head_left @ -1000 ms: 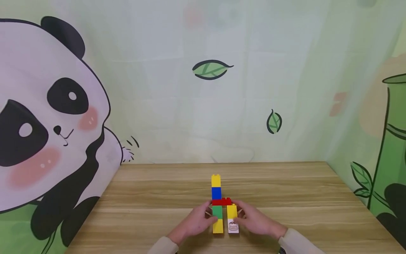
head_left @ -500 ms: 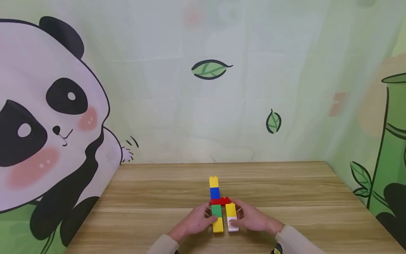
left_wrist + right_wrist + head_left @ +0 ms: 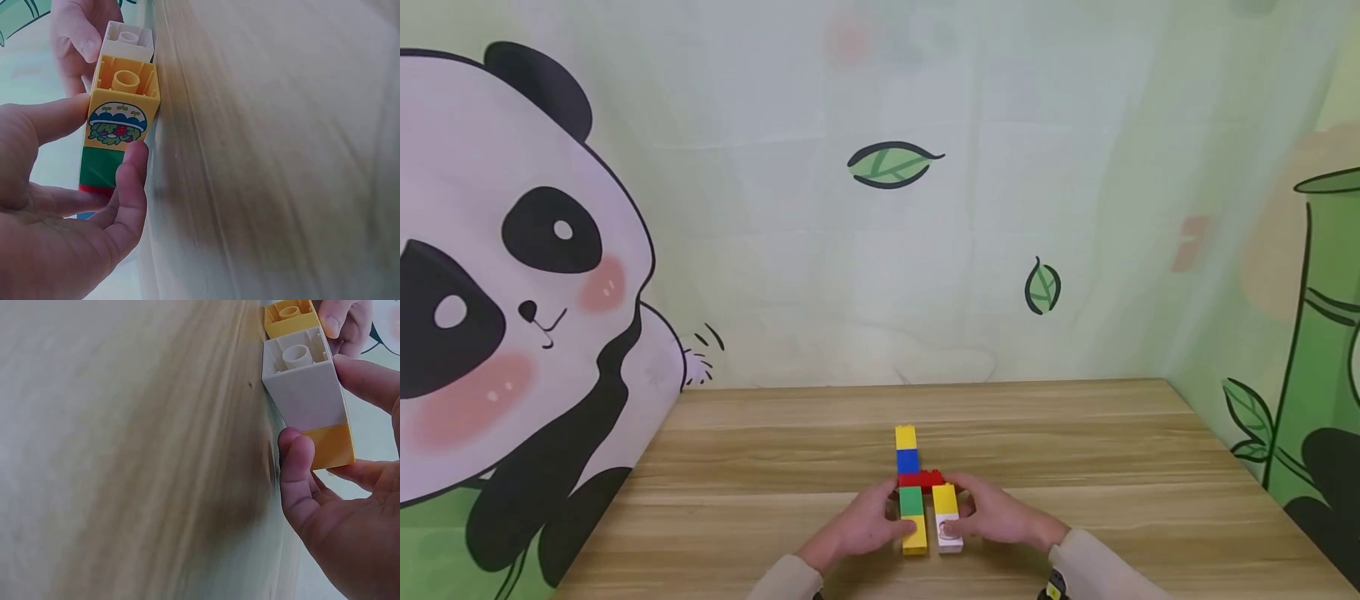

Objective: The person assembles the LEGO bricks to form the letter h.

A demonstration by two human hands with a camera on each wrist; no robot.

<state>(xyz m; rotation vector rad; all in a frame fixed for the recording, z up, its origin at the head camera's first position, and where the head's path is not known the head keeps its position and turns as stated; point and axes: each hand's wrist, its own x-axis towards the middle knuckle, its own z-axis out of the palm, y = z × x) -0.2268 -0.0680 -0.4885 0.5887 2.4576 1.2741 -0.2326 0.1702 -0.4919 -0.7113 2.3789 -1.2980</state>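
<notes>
A figure built of toy building bricks lies close over the table in the head view, its hollow underside facing the wearer. Its left column has a yellow brick (image 3: 906,437), a blue brick (image 3: 907,461), a long red brick (image 3: 921,479), a green brick (image 3: 911,501) and a lower yellow brick (image 3: 119,119) with a food picture. Below the red brick's right end sit another yellow brick (image 3: 945,499) and a white brick (image 3: 306,394). My left hand (image 3: 868,518) grips the left column, thumb on the lower yellow brick. My right hand (image 3: 996,510) grips the right column, thumb on the white brick.
The wood-grain table (image 3: 760,442) extends around the bricks to a back edge. Behind it hangs a pale green cloth (image 3: 760,208) printed with a panda (image 3: 467,167) at left and bamboo (image 3: 1326,267) at right.
The brick figure shifts slightly left in the head view and its far end drops a little lower. Both hands keep their hold, and the head view itself drifts slightly.
</notes>
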